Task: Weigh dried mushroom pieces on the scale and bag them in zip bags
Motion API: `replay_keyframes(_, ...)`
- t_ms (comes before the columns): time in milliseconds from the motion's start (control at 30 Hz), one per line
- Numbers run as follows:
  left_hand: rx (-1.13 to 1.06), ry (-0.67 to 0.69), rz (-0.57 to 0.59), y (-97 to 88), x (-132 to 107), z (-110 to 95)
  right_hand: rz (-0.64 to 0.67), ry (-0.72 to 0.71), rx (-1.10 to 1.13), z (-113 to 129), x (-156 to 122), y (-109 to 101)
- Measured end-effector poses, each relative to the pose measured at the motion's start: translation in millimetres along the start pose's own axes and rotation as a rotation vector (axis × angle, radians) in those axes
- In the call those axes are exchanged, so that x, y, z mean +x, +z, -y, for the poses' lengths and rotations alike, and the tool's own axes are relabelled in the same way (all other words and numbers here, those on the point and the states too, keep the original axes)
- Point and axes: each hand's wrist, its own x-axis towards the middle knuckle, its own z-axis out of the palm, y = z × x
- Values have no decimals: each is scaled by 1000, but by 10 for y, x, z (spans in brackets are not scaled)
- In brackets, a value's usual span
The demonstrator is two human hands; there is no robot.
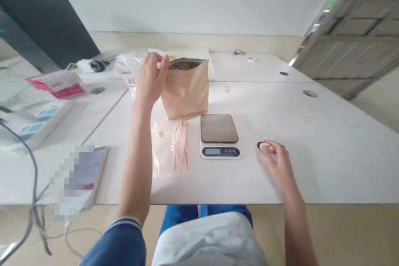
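The left hand [150, 80] pinches the stiff-lipped top of a light, soft paper bag [186, 90] just behind the scale [219, 135]; the right hand [278, 164] has its fingers [270, 149] closed on a small round disc [262, 146] right of the scale.

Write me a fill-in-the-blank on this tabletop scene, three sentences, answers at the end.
The left hand grips the top edge of the brown kraft-paper pouch, whose mouth is ____.
The small round tan item is pinched in the ____ hand.
The clear plastic bags with red strips lie on the person's ____ side of the white digital scale with a dark platform.

Answers: open; right; left.
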Motion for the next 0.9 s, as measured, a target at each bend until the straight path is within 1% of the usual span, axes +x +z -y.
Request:
replay_keyframes(67,20,-27,7,22,-13,-71,11,16,-2,7,-5,-3)
replay_keyframes(133,50,-53,71,11,-29,-140,16,24,-6,4,-4,-8)
replay_keyframes(200,95,-78,199,-42,-47,-208,15,24,-12,-10,4,-17)
replay_keyframes(300,154,-87,451,-148,-79,-308,13,26,-6,-5,16,-28)
replay_keyframes(333,174,-78,517,-174,-89,-339,10,28,0,25,16,-28)
replay_keyframes(400,216,-55,593,-196,-106,-391,-5,24,22,154,13,-22)
replay_keyframes(467,252,-32,606,-179,-114,-418,0,5,85,377,15,-7)
replay_keyframes(500,264,-16,597,-162,-114,-420,23,-5,140,513,27,3)
replay_keyframes(567,278,21,567,-123,-106,-406,159,-55,260,787,89,28)
replay_keyframes(667,290,53,540,-85,-82,-370,243,-156,344,1091,299,86)
replay_keyframes(767,322,16,524,-72,-55,-351,285,-216,423,1202,593,204)
replay_keyframes(900,323,-56,437,-56,-27,-337,347,-225,464,1175,905,472)
